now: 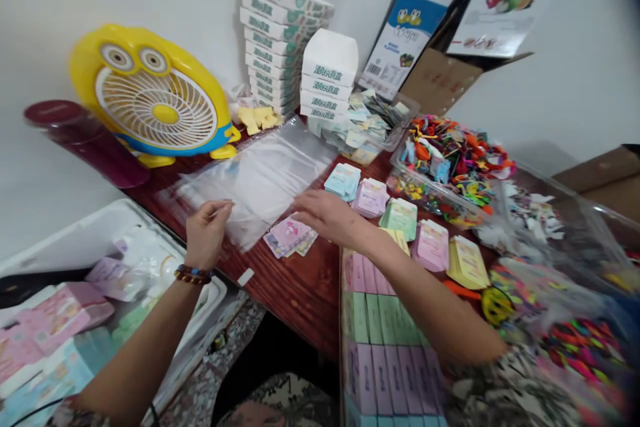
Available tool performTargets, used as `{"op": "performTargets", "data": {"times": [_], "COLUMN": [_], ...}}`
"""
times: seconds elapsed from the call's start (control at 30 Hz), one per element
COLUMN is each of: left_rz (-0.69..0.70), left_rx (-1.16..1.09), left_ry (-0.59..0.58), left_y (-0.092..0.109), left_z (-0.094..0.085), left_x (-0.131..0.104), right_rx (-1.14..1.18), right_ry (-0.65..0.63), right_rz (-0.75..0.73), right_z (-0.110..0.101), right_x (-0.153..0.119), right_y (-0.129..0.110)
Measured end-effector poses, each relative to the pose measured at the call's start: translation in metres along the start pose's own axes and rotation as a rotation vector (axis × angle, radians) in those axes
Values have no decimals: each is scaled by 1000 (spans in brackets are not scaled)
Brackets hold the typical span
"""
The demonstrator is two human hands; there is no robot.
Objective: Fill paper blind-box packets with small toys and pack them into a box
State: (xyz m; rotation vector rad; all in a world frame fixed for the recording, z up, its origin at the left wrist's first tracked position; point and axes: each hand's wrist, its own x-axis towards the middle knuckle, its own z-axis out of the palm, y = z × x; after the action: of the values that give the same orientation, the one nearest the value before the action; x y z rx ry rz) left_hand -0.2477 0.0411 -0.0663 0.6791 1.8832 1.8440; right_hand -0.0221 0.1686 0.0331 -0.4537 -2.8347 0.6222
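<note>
My left hand point(207, 232) is at the near left edge of a stack of clear plastic bags point(265, 173), a beaded bracelet on its wrist. Its thumb and fingers are pinched together; whatever they hold, perhaps a bag edge, is too fine to tell. My right hand point(327, 215) reaches in from the right with its fingers stretched out flat, over the near right edge of the bags. Just under its fingertips lies a small fanned pile of pink and purple cards point(290, 237). Beyond this hand sit small blue card packs point(343, 181) and purple ones point(371, 197).
A yellow fan point(163, 113) and a dark red bottle point(90, 143) stand at the left. White boxes point(327, 83) are stacked behind. Tubs of colourful trinkets point(450, 160) fill the right. Rows of coloured boxes point(380, 320) lie nearest me; a white bin point(125, 213) is lower left.
</note>
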Motion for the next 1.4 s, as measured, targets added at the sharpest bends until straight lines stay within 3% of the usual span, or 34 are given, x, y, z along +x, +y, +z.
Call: {"op": "performTargets", "data": {"times": [0.07, 0.17, 0.27, 0.37, 0.53, 0.63, 0.77, 0.87, 0.97, 1.07, 1.13, 1.2, 1.27, 1.33, 1.4], "left_rz": [23, 71, 128, 208, 424, 583, 790, 856, 746, 633, 729, 869, 950, 990, 1029], "left_rx": [-2, -26, -50, -39, 119, 268, 491, 625, 636, 476, 479, 576, 643, 657, 669], "left_ry": [-17, -71, -182, -323, -592, -686, -662, -461, -232, -138, -101, -152, -271, -386, -471], "left_y": [0, 7, 25, 50, 97, 124, 154, 164, 166, 168, 173, 183, 194, 206, 218], "left_z": [0, 5, 13, 17, 20, 24, 26, 24, 22, 25, 31, 41, 52, 64, 76], "left_x": [0, 1, 7, 16, 22, 17, 12, 17, 30, 45, 51, 54, 53, 49, 43], "right_rx": [-59, -199, -248, -189, -7, -73, -4, 104, 220, 284, 241, 138, 30, -28, -44], "right_ry": [-27, -48, -68, 40, 327, 401, 393, 406, 526, 522, 486, 509, 617, 733, 752], "right_rz": [-33, 8, 5, 0, -130, 52, 270, 292, 293, 323, 345, 354, 295, 138, -46], "right_z": [-1, 17, 34, 26, -22, -39, -42, -43, -44, -43, -44, -48, -57, -70, -80], "right_x": [-40, -93, -114, -91, -2, 45, 77, 80, 70, 52, 38, 24, 11, 4, 4], "right_y": [-3, -5, 0, 2, -21, -35, -34, -21, -7, 2, 3, -1, -11, -24, -36]}}
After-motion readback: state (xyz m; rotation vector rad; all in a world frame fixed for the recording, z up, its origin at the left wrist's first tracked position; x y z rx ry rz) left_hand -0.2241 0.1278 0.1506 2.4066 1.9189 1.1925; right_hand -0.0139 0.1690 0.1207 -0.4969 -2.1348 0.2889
